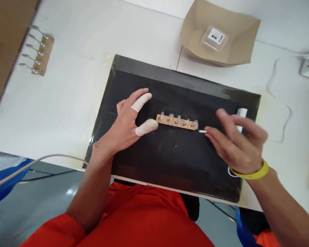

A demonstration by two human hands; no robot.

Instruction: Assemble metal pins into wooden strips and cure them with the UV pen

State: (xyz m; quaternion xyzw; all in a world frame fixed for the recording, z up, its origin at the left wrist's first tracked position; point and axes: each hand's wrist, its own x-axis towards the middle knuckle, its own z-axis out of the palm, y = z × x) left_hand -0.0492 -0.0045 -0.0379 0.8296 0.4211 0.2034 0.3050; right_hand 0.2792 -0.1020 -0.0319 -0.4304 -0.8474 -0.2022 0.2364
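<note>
Tan strip (175, 121) with 5 clear pieces (179, 120) runs lengthwise rightward from left grip (125, 125): nearer, spread, empty; right grip (239, 147) pinches white sliver (202, 131).

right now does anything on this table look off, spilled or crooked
Yes: yellowish stains mark the white table beside the black mat, odd against the otherwise pale surface. Pale specks also show on the mat, below the strip with clear tips in view; whether they are residue or glare, I can't tell.
</note>
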